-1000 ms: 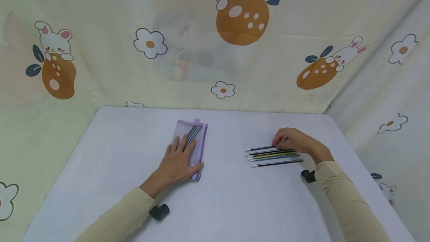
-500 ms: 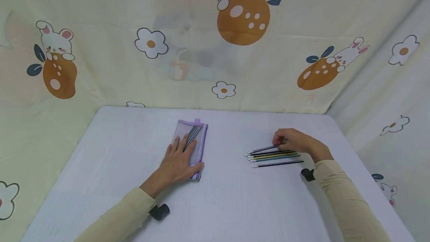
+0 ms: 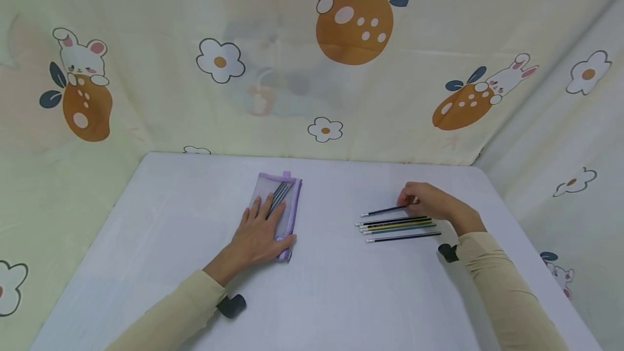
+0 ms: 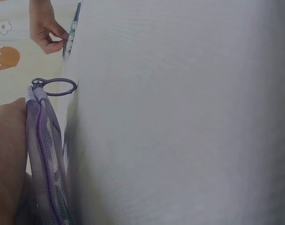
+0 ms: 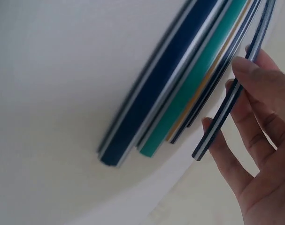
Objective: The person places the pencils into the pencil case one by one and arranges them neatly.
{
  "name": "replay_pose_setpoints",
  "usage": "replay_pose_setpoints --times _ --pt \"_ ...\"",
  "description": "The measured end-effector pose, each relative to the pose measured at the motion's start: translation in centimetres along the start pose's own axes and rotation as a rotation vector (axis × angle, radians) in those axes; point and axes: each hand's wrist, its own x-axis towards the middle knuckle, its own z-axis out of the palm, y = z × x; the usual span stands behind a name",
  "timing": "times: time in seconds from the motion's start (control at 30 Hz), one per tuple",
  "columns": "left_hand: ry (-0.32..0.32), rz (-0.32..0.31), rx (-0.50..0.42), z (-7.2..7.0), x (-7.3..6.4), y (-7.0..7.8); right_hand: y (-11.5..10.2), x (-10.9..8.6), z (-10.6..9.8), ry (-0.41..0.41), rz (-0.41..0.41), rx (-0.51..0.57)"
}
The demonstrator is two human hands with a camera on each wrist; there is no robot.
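Observation:
In the head view my left hand (image 3: 255,237) lies with spread fingers on a purple mesh pencil pouch (image 3: 293,213). Several striped pencils (image 3: 280,196) show through its mesh. The left wrist view shows the pouch's zipped edge (image 4: 43,154) and a ring-shaped zip pull (image 4: 60,87). On the right, my right hand (image 3: 431,202) pinches a dark blue and silver striped pencil (image 5: 210,133) between thumb and fingers. Its eraser end (image 3: 364,215) points left. Just nearer to me lies a close row of pencils (image 3: 395,225), dark, yellow and green.
One dark pencil (image 3: 402,238) lies apart, in front of the row. The white table (image 3: 331,297) meets a patterned curtain (image 3: 273,140) at its back edge. A black wrist device (image 3: 231,306) sits at the left cuff, another (image 3: 447,253) at the right.
My right hand has drawn one dark pencil away from the row, toward the back and slightly right. The left hand stays on the pouch.

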Motion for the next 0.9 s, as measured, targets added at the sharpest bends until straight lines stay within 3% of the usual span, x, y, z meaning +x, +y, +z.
replay_pose_setpoints --times 0.53,0.9 --pt "0.003 -0.003 -0.007 0.1 0.0 0.0 -2.1 2.0 -0.3 0.133 -0.123 -0.088" --pt "0.004 -0.005 -0.002 0.2 0.1 -0.1 -4.7 4.0 -0.2 0.122 -0.153 -0.057"
